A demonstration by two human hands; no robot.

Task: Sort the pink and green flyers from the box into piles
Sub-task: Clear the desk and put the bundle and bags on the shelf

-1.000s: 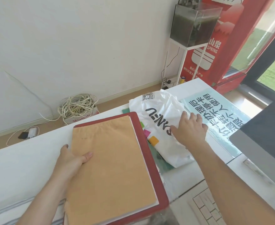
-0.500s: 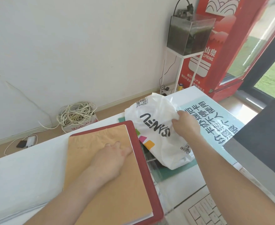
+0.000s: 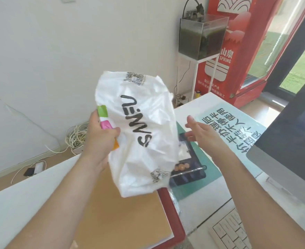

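My left hand grips a white plastic bag with black lettering, held up in the air above the desk. Green, pink and orange patches show on the bag's left edge at my fingers. My right hand hovers open just right of the bag, fingers spread, touching nothing. Below the bag lies a tan envelope on a red folder. No pink or green flyers and no box can be made out.
A teal printed sheet and a light blue sign lie on the white desk. A monitor stands at right, a keyboard at bottom right. Beyond the desk are a fish tank, a red cabinet and coiled cable.
The bag has gone from lying on the desk under my right hand to being lifted in my left hand. My right hand has let go and opened. The teal sheet is uncovered.
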